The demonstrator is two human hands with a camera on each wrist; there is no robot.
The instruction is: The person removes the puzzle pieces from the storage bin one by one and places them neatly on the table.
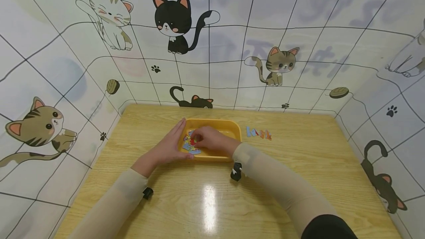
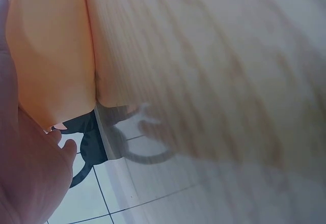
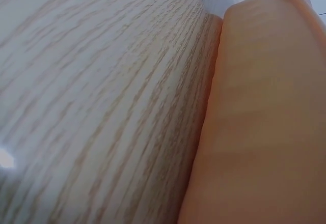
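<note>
A yellow plastic tray [image 1: 216, 159] stands on the wooden table, with several small colourful flat pieces [image 1: 186, 146], which look like jigsaw pieces, gathered at its left end. My left hand [image 1: 169, 144] spans that end, fingers straight along the far left corner and thumb at the near rim. In the left wrist view the hand lies against the tray's orange-looking wall [image 2: 51, 51]. My right hand [image 1: 212, 138] reaches over the near rim into the tray, its fingers bent down at the pieces beside a red one [image 1: 192, 142]. Whether it pinches one I cannot tell.
Several blue and orange pieces [image 1: 258, 133] lie in a row on the table [image 1: 299, 150], right of the tray. A cat-patterned cloth [image 1: 229, 47] stands around the back and sides. Both wrists carry small black devices [image 1: 236, 172] close over the tabletop.
</note>
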